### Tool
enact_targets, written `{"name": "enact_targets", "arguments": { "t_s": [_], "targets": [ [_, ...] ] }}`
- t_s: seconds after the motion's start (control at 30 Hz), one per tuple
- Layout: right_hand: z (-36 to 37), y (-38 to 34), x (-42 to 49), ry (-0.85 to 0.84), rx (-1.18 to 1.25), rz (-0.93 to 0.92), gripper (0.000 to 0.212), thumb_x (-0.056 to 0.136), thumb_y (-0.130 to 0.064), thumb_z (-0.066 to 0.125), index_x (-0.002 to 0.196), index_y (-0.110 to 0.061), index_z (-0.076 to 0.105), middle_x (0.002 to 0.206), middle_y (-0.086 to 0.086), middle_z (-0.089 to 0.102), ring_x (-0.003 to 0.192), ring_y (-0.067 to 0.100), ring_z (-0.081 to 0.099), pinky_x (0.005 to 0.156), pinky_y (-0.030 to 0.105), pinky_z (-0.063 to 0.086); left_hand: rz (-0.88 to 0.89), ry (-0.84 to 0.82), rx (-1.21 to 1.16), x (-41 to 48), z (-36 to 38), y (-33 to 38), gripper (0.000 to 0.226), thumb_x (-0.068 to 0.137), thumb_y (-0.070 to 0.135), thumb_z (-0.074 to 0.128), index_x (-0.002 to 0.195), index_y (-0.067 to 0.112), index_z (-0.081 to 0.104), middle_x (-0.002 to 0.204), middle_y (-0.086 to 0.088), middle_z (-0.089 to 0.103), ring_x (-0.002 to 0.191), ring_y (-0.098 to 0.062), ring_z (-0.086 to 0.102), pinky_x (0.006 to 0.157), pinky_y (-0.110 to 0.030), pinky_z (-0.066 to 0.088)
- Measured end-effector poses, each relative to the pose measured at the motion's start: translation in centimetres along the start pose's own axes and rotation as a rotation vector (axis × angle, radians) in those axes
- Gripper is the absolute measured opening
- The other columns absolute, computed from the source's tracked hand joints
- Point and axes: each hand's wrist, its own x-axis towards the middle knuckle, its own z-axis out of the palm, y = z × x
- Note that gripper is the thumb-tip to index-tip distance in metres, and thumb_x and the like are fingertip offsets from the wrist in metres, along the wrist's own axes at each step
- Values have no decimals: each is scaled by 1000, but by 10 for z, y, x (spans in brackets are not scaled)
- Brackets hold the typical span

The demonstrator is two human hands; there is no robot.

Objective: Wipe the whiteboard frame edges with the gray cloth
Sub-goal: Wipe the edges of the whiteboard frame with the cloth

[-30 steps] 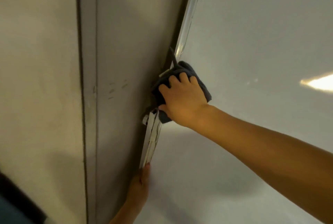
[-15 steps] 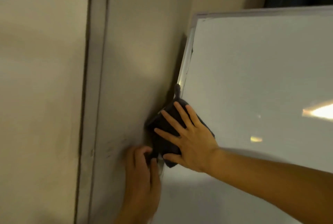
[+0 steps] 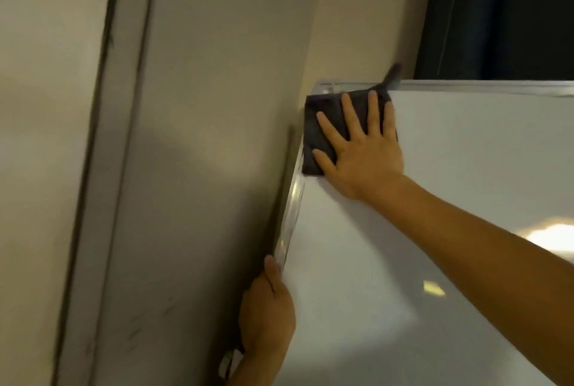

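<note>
Whiteboard leans against a beige wall; its silver frame runs up the left side to the top corner. Right hand lies flat with fingers spread, pressing the gray cloth onto that top-left corner (one flap pokes above the top rail). Left hand is curled around the frame's lower left edge.

Gray cloth largely covered by right hand; whiteboard cut off right and below; left hand fingertips hidden behind frame.
</note>
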Motion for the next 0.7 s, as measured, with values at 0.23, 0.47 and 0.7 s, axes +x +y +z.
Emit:
{"name": "enact_targets", "arguments": {
  "t_s": [0.23,0.47,0.7],
  "targets": [
    [6,-27,-17,-11,-4,-480,63,100,-65,17,160,-45,11,172,5,-1,155,44,-11,124,57,-10,147,52,39,-1,-12,-6,66,94,58,24,90,12,71,85,-8,72,87,-33,68,66,-29,44],
    [-4,-23,-32,8,-32,-588,64,99,-68,20,160,-46,13,172,4,2,155,45,-11,124,59,-6,173,61,67,-2,-24,-11,83,81,66,5,110,22,69,108,-11,72,101,-31,65,93,-39,48],
    [-29,18,-12,5,-89,-575,71,95,-74,12,160,-46,7,172,3,1,156,43,-9,125,59,-5,111,-103,159,11,-37,10,53,98,47,23,135,20,50,141,-15,49,126,-30,45,108,-38,30]
  ]
}}
